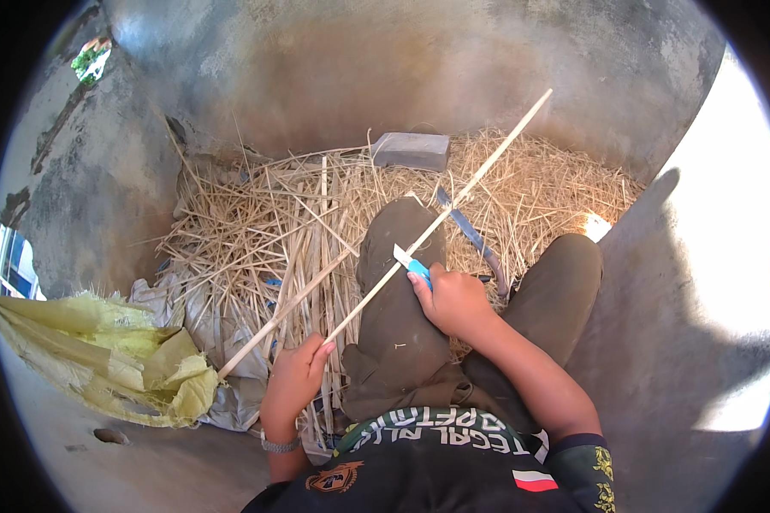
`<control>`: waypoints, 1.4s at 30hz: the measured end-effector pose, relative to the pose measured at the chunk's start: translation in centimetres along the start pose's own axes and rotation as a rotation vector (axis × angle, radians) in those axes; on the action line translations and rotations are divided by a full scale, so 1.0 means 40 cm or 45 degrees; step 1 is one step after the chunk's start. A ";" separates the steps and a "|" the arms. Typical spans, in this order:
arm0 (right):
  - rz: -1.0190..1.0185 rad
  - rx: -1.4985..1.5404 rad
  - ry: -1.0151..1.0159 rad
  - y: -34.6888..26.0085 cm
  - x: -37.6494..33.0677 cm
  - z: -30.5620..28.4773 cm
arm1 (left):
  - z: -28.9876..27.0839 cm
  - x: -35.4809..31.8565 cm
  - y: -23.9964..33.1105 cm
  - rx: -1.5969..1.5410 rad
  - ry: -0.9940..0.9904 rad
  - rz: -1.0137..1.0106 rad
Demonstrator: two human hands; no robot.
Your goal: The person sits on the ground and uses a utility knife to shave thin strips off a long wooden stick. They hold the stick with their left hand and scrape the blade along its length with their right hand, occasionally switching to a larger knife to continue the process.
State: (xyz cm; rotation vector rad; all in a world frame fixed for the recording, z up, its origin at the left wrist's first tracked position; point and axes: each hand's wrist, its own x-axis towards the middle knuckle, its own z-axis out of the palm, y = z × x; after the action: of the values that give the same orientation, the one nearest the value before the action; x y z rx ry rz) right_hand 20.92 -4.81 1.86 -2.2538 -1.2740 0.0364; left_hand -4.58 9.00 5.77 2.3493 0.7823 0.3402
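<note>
A long pale bamboo strip [479, 171] runs diagonally from my left hand up to the far right, crossing my left knee [398, 248]. My left hand [295, 376] grips its near end, fingers curled round it. My right hand [453, 301] holds a small knife with a light blue handle [412, 265]; its blade rests against the strip over the knee. A second, thicker strip [282, 312] lies beside my left hand, pointing down to the left.
A heap of straw-like shavings and split strips [257, 231] covers the ground ahead. A grey sharpening block [411, 150] lies at the back. A curved dark blade [475, 239] rests by my right knee. A yellow-green woven sack [120, 359] sits left. Grey concrete walls [334, 68] surround.
</note>
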 end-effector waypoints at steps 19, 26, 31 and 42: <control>0.113 -0.013 0.018 0.013 -0.024 -0.019 | -0.176 -0.066 -0.207 -0.369 -0.428 -0.288; 0.082 0.024 -0.010 -0.001 -0.021 -0.023 | -0.008 0.003 -0.087 -0.428 -0.260 -0.204; 0.037 0.056 -0.049 -0.010 -0.021 -0.026 | 0.137 0.065 0.063 -0.068 0.151 0.081; -0.043 -0.013 -0.010 0.009 -0.018 -0.002 | 0.114 0.074 0.072 -0.387 0.018 -0.029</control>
State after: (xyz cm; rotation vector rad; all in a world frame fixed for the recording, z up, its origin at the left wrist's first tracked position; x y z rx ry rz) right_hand 20.85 -5.56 1.59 -2.2423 -1.3191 0.0267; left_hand 0.96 6.78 4.26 2.0545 0.7090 0.4346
